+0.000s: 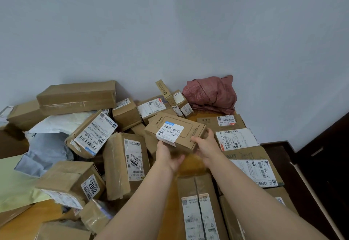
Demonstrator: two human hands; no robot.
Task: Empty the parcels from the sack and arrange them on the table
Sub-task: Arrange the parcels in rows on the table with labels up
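**You hold a small brown box (186,126) in both hands above the parcel heap.**

Your right hand (205,145) grips the box's near right corner, with the thumb on top and the fingers curled round the side. Your left hand (168,156) sits beneath the near left corner, under the white label (170,132). Its fingers are hidden by the box, so you cannot tell how far they curl. The box is tilted over a bare patch of the wooden table (190,162). Taped cardboard parcels lie jumbled on your left, among them one marked 2004 (128,162). A flat labelled parcel (236,138) lies just to the right. The crumpled red sack (211,94) sits at the back against the wall.
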